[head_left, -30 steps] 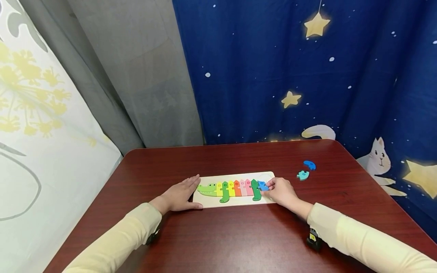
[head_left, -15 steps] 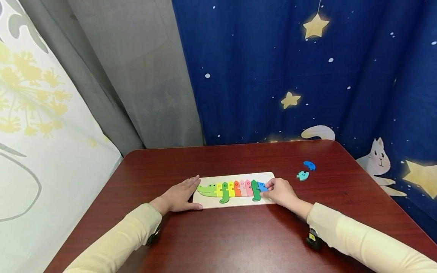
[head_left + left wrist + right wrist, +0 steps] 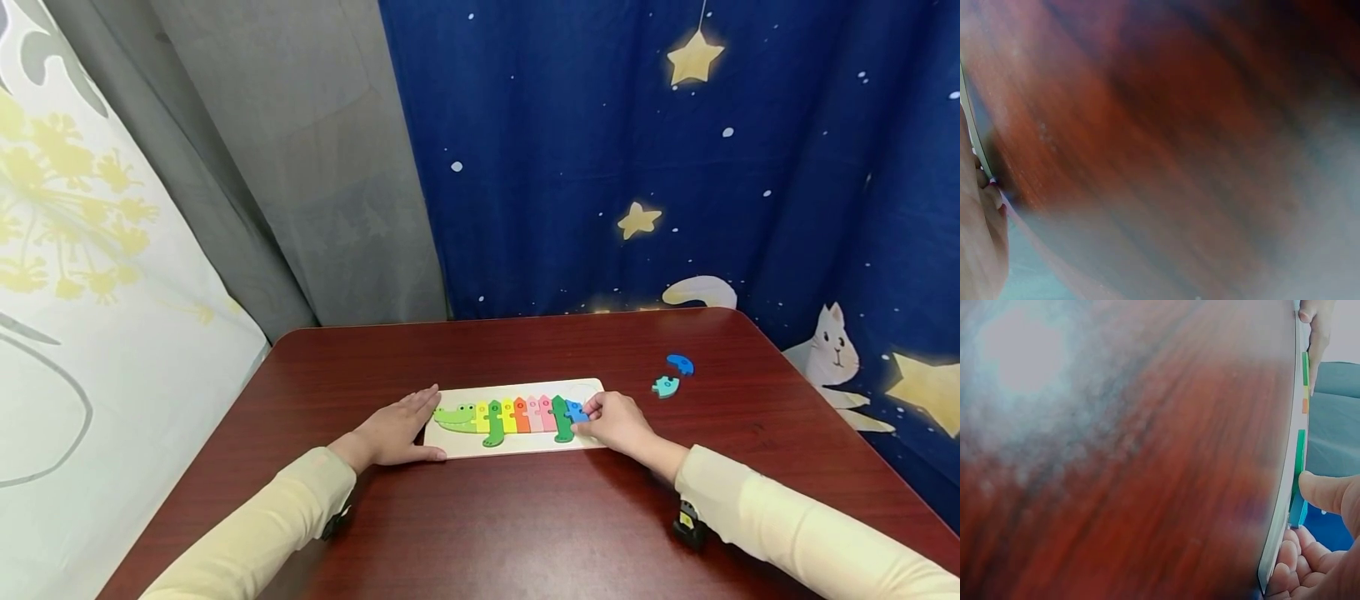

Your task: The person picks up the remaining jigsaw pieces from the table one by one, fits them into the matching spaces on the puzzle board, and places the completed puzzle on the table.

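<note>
A pale wooden puzzle board [image 3: 517, 449] with a crocodile on it lies mid-table. The light green head [image 3: 456, 418] is at the left, followed by yellow, green, orange and pink pieces and a dark green leg piece [image 3: 562, 419]. My right hand [image 3: 621, 423] pinches a blue puzzle piece [image 3: 575, 412] just right of that leg; the right wrist view shows the thumb on the blue piece [image 3: 1298, 511] and the other fingers curled by the board's edge. My left hand [image 3: 393, 427] rests at the board's left end, fingers extended. Its fingers barely show in the left wrist view.
Two loose puzzle pieces lie on the table at the far right: a blue curved one [image 3: 680, 364] and a teal one [image 3: 665, 386]. The dark red wooden table [image 3: 480, 525] ends at a grey curtain [image 3: 322, 183] and a blue starry curtain [image 3: 555, 167].
The blue piece has shifted very slightly left, closer against the dark green leg piece. Both hands have otherwise stayed in place.
</note>
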A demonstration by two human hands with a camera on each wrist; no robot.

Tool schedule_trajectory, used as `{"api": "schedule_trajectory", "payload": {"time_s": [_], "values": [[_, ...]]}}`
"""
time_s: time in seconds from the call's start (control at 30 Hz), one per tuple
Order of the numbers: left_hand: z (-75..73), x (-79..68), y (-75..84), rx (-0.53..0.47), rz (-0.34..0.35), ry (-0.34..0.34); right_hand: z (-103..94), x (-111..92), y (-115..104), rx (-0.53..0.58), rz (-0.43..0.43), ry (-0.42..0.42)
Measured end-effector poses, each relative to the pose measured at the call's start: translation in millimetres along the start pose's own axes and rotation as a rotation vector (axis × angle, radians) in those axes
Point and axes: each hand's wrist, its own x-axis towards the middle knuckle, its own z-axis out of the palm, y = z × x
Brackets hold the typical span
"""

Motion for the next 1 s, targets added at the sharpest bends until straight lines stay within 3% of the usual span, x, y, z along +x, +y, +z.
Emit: {"api": "schedule_trajectory", "payload": {"time_s": [1.0], "values": [[1.2,0.7,-1.1,-0.004,0.008,0.004,0.2,0.9,1.3,0.011,-0.043,0.0]]}}
